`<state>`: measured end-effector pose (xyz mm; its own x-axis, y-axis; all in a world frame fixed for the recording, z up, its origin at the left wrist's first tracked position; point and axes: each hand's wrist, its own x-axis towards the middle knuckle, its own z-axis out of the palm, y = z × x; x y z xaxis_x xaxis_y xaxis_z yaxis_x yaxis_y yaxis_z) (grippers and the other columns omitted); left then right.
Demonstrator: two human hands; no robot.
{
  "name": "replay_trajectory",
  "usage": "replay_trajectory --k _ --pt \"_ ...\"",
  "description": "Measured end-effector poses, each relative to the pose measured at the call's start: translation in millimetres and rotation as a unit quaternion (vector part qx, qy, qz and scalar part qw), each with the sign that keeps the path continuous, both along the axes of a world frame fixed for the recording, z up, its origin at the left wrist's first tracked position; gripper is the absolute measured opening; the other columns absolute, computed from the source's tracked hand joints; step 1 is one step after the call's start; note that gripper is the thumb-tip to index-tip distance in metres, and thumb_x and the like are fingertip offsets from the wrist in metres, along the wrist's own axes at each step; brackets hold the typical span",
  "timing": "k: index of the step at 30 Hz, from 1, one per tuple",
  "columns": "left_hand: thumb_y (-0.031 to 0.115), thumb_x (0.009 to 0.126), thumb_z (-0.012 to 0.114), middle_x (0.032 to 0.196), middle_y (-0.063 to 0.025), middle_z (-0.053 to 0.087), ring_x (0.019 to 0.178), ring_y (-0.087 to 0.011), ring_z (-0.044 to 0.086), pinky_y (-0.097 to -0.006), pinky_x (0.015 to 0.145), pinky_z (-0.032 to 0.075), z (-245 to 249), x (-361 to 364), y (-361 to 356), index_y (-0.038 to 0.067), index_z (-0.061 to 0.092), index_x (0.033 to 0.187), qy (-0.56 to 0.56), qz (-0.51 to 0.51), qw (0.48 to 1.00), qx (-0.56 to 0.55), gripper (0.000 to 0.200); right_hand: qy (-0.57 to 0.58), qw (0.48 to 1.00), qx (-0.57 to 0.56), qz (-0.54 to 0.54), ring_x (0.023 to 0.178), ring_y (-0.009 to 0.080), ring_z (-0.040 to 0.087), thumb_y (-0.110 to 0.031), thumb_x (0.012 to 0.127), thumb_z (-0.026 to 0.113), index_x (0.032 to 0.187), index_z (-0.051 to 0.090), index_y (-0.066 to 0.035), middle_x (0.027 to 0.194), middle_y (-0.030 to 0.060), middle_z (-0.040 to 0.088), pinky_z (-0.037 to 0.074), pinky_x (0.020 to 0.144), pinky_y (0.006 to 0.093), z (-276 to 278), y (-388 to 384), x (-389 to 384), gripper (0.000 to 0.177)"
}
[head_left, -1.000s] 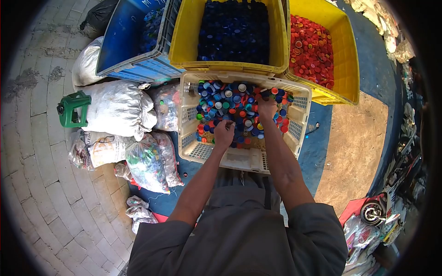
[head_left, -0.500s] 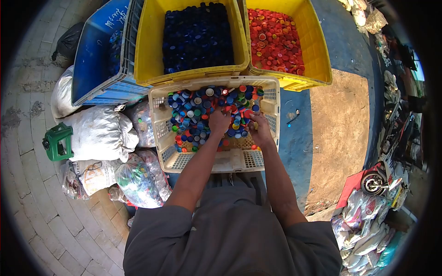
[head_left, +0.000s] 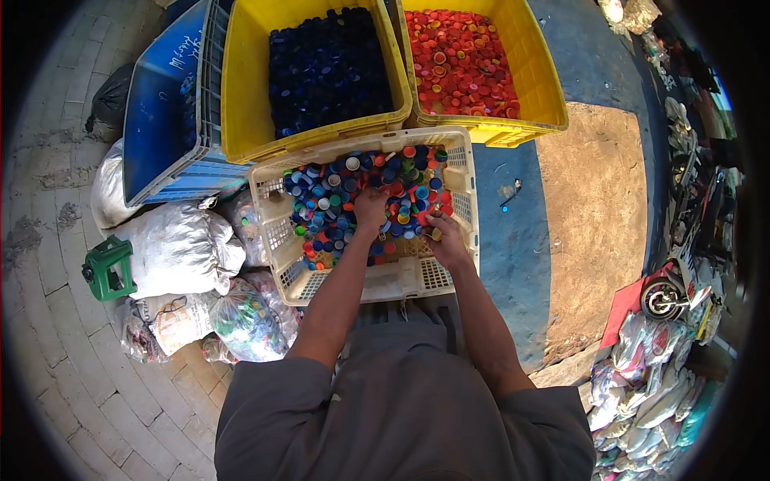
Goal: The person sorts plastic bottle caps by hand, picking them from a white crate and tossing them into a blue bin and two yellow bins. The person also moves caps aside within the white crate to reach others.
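Note:
A cream plastic crate (head_left: 365, 289) holds many mixed bottle caps (head_left: 329, 192) in blue, red, green, white and orange. My left hand (head_left: 371, 210) reaches into the middle of the caps, its fingers bent down among them and partly hidden. To its right, my right hand (head_left: 445, 238) is over the right part of the crate, fingers closed round red caps at its fingertips. Behind the crate stand a yellow bin (head_left: 241, 88) of dark blue caps and a second yellow bin (head_left: 541, 80) of red caps.
A blue bin (head_left: 160, 112) stands at the back left. White sacks (head_left: 180, 248), a green plastic object (head_left: 109, 268) and a clear bag of items (head_left: 245, 321) lie left of the crate. Filled bags (head_left: 642, 401) and a wheel (head_left: 662, 299) are at the right.
The view has shifted slightly, so the bins and crate appear further left. My right hand has drawn a little nearer to me, with red caps now at its fingertips.

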<state>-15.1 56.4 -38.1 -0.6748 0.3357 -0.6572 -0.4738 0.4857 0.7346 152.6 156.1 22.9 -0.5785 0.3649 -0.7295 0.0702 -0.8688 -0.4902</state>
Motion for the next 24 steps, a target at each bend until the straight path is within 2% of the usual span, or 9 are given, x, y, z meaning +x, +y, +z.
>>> replay_trajectory --k 2,3,6,9,15,18,24 --pt "0.019 0.083 0.068 0.081 -0.0058 0.063 0.065 -0.0142 0.058 -0.0314 0.057 0.046 8.9 -1.6 -10.2 0.003 0.058 0.088 -0.051 0.078 0.994 0.059 0.019 0.019 1.000 -0.021 -0.003 0.068 0.0139 0.057 -0.012 0.086 0.060 0.100 0.055 -0.007 0.084 0.0036 0.061 0.047 0.064 0.0298 -4.4 0.3 -3.0 0.016" --pt "0.016 0.083 0.068 0.080 -0.0059 0.063 0.063 -0.0132 0.057 -0.0303 0.055 0.045 11.8 -1.8 -15.2 0.002 0.058 0.086 -0.077 0.117 0.986 0.090 0.018 0.014 1.000 -0.022 0.000 0.071 0.0177 0.058 -0.012 0.085 0.056 0.101 0.054 -0.006 0.088 0.0058 0.060 0.048 0.066 0.0317 -3.3 0.0 -5.1 0.017" --pt "0.015 0.083 0.068 0.081 -0.0036 0.063 0.062 -0.0132 0.057 -0.0284 0.053 0.045 19.5 -6.3 -27.6 0.006 0.059 0.087 -0.144 0.160 0.960 0.178 0.013 0.046 0.996 -0.078 -0.020 0.076 0.0209 0.059 -0.015 0.084 0.054 0.102 0.054 -0.006 0.092 0.0082 0.058 0.049 0.069 0.0345 0.0 -0.8 -13.3 0.020" --pt "0.016 0.082 0.068 0.081 -0.0029 0.062 0.068 -0.0131 0.058 -0.0288 0.060 0.048 33.0 -11.1 -39.3 0.011 0.060 0.091 -0.206 0.152 0.932 0.256 0.014 0.062 0.993 -0.096 -0.038 0.078 0.0230 0.058 -0.016 0.083 0.052 0.103 0.053 -0.006 0.095 0.0101 0.057 0.049 0.071 0.0373 6.4 -4.0 -23.1 0.023" --pt "0.013 0.079 0.065 0.081 -0.0049 0.063 0.077 -0.0174 0.059 -0.0355 0.067 0.049 78.6 -6.6 -48.1 0.012 0.061 0.088 -0.339 0.166 0.793 0.478 0.010 0.087 0.981 -0.155 -0.076 0.073 0.0218 0.057 -0.022 0.088 0.052 0.099 0.055 -0.006 0.086 0.0083 0.057 0.050 0.070 0.0371 27.7 -9.7 -45.3 0.020" --pt "0.012 0.077 0.064 0.084 -0.0054 0.063 0.079 -0.0192 0.060 -0.0382 0.071 0.049 97.4 -5.5 -45.0 0.012 0.061 0.086 -0.351 0.120 0.761 0.533 0.010 0.112 0.983 -0.139 -0.030 0.073 0.0198 0.057 -0.025 0.090 0.052 0.100 0.056 -0.004 0.083 0.0067 0.057 0.050 0.070 0.0356 33.1 -11.1 -51.0 0.024" --pt "0.011 0.076 0.063 0.091 -0.0044 0.063 0.081 -0.0189 0.060 -0.0378 0.072 0.050 112.2 -9.1 -39.6 0.010 0.061 0.084 -0.352 0.124 0.773 0.513 0.008 0.128 0.987 -0.096 0.002 0.074 0.0181 0.056 -0.026 0.093 0.049 0.108 0.055 -0.002 0.083 0.0054 0.056 0.050 0.071 0.0347 54.4 -11.3 -57.2 0.029"
